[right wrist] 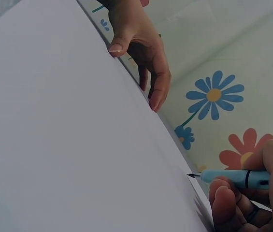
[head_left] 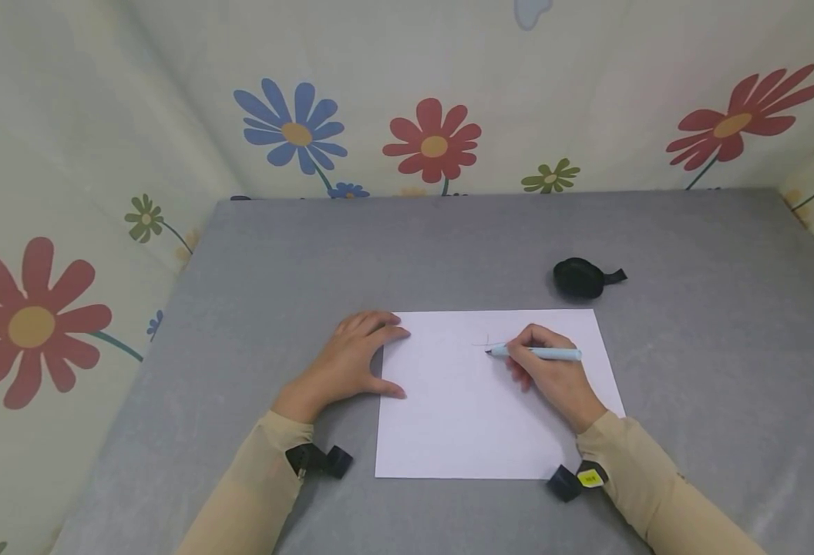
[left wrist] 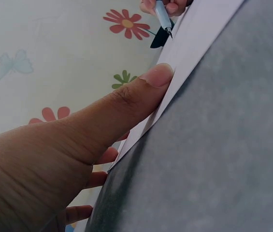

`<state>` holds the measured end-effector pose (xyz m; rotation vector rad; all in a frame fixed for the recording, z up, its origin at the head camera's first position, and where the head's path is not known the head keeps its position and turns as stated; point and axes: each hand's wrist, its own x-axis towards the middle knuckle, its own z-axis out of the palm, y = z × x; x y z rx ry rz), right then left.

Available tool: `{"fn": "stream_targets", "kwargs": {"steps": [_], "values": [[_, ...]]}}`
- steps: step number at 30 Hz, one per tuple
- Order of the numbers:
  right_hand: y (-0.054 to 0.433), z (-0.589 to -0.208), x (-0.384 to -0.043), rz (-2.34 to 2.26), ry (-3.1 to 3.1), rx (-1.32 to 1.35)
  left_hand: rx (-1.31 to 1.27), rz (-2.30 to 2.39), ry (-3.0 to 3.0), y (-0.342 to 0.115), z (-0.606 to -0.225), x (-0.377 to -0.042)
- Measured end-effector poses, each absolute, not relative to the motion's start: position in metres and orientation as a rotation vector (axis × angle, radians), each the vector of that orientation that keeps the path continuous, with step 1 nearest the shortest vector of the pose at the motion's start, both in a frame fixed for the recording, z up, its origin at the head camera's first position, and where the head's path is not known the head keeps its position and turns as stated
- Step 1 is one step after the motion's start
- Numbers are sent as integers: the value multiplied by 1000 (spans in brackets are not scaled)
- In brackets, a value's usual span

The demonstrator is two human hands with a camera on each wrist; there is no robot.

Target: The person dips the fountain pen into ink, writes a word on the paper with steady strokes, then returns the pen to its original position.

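A white sheet of paper (head_left: 462, 416) lies on the grey table (head_left: 240, 308), with a faint pen mark near its upper middle. My right hand (head_left: 549, 374) grips a light blue pen (head_left: 539, 353), its tip touching the paper by that mark. The pen (right wrist: 233, 178) and right hand (right wrist: 252, 193) also show in the right wrist view, tip on the sheet (right wrist: 68, 145). My left hand (head_left: 348, 362) rests flat at the paper's left edge, thumb and fingertips on the sheet. The left wrist view shows that thumb (left wrist: 131, 101) pressing the paper edge (left wrist: 184, 53).
A small black object with a strap (head_left: 580, 277) sits on the table beyond the paper's far right corner. Flower-patterned cloth walls (head_left: 435, 142) enclose the table at the back and on both sides. Black wrist straps (head_left: 317, 461) sit on both sleeves.
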<state>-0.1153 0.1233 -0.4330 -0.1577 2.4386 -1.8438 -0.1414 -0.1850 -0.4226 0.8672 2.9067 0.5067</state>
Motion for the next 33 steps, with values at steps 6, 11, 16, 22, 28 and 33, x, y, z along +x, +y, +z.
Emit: {"fn": "stream_targets", "kwargs": {"steps": [6, 11, 16, 22, 28, 33], "values": [[123, -433, -114, -1860, 2404, -191, 865, 505, 2909, -184, -421, -141], [124, -434, -113, -1869, 2382, -226, 865, 506, 2915, -184, -421, -140], [123, -434, -113, -1859, 2377, -241, 886, 516, 2924, -184, -420, -139], [123, -434, -112, -1814, 2390, -260, 907, 517, 2926, -184, -421, -140], [122, -434, -111, -1798, 2389, -285, 908, 515, 2924, -185, -422, -141], [121, -433, -111, -1781, 2383, -307, 898, 515, 2920, -185, -422, -140]]}}
